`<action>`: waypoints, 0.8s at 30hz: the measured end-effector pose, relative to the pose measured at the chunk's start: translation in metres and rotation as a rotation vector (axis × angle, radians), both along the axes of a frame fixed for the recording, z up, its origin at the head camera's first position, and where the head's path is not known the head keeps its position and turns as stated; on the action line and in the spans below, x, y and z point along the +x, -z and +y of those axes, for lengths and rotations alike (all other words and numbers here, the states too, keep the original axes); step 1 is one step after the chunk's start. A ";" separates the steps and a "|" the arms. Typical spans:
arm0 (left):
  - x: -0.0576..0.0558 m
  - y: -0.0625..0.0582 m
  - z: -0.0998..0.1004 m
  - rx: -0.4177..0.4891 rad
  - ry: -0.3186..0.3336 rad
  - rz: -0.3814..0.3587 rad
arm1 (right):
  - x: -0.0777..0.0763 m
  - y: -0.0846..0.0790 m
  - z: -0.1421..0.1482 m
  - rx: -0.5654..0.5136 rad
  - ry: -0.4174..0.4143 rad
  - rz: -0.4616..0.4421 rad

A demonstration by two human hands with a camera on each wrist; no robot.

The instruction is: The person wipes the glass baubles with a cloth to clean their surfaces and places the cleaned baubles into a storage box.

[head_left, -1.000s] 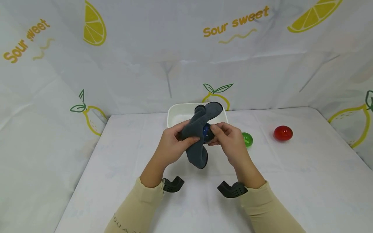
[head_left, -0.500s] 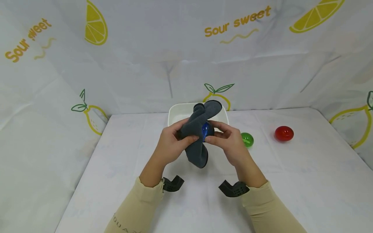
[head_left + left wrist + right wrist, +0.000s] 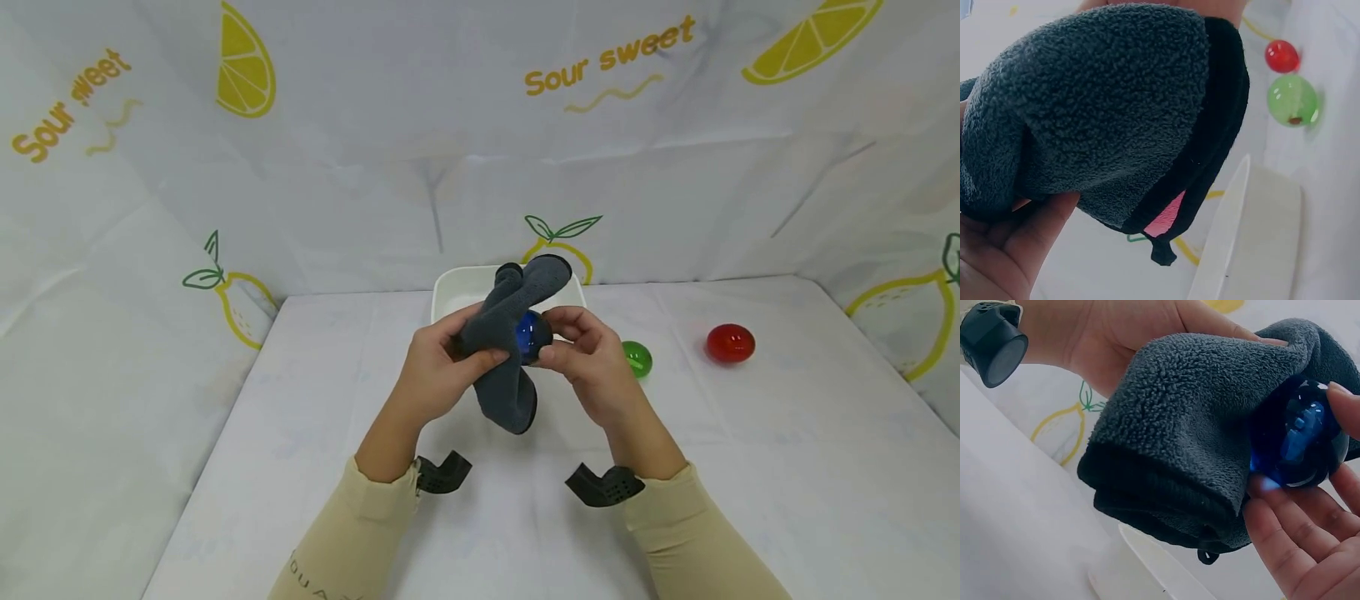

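Note:
My left hand (image 3: 442,367) grips a dark grey fleecy towel (image 3: 498,325) with black edging, thumb on its near side. The cloth is bunched against a shiny, see-through blue ball (image 3: 534,337), its folds hanging below and sticking up behind. From the right, my right hand (image 3: 596,358) holds that ball between thumb and fingers. In the right wrist view, the ball (image 3: 1300,431) sits partly in a fold of the towel (image 3: 1191,412), its left side covered. The left wrist view shows mostly towel (image 3: 1116,94), with a pink patch and a small hanging loop at its edge.
Behind the hands stands a white tub (image 3: 450,292), partly hidden by the towel. A clear green ball (image 3: 637,359) lies just right of my right hand, and a red one (image 3: 730,343) lies farther right. A lemon-print cloth backs the white table (image 3: 315,433).
My right fingers have shifted their hold on the blue ball, its thumb now lower and more of the ball showing. The left hand and towel have moved only slightly left.

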State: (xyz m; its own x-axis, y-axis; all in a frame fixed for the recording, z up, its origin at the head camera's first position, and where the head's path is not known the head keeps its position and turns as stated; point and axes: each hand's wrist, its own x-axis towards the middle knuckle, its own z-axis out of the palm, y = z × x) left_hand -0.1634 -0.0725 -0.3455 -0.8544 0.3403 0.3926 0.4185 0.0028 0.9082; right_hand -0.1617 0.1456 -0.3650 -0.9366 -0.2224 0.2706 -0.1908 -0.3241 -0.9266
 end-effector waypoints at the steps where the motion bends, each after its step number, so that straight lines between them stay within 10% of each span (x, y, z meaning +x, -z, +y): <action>1: 0.000 0.000 0.000 0.002 0.005 0.003 | 0.000 0.000 0.001 -0.020 -0.020 0.006; 15: 0.002 0.001 0.002 -0.036 0.025 0.021 | 0.002 -0.004 0.003 0.208 -0.020 0.032; 24: 0.002 0.001 0.004 0.003 0.039 0.025 | 0.001 -0.004 0.004 0.148 0.036 0.084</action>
